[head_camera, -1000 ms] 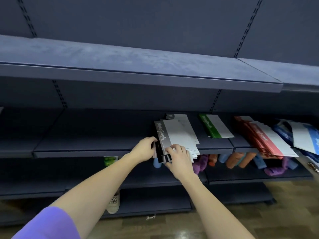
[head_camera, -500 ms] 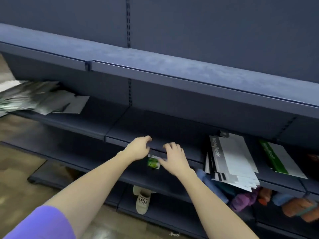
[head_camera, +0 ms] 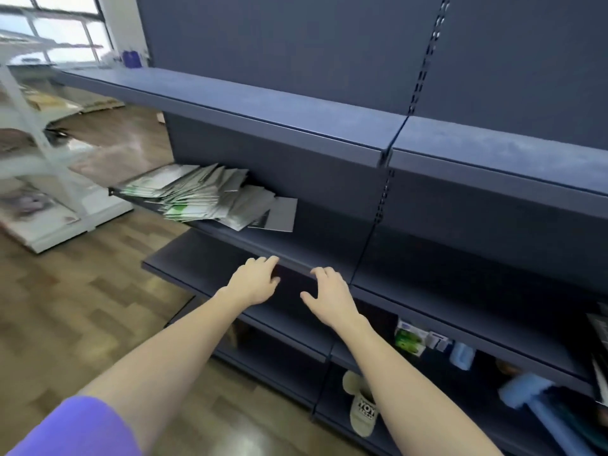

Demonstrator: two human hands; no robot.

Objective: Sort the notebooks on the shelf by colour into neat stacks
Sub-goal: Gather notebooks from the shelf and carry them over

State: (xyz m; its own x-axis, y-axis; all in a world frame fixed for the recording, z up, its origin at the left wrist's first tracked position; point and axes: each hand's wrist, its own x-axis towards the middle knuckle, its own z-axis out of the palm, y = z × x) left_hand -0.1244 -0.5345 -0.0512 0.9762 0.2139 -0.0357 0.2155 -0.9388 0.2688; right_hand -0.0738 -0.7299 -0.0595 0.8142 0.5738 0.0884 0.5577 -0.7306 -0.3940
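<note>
Nearest the camera, at 7 o'clock, a purple sleeve (head_camera: 70,429) covers the upper part of the left arm, and both bare forearms reach forward toward the dark blue shelf (head_camera: 329,258). At the middle of the view the left hand (head_camera: 255,281) and the right hand (head_camera: 330,296) hover side by side with a gap between them, fingers loosely spread and relaxed, holding nothing; whether the fingertips touch the shelf's front edge cannot be told. Lower down, at 5 o'clock, a beige slipper (head_camera: 362,409) lies on the bottom shelf. Farther off, at 10 o'clock from the hands, the notebooks (head_camera: 204,195) (grey and white covers, some with green edges) lie in 1 loose, fanned heap at the shelf's left end, well apart from both hands.
</note>
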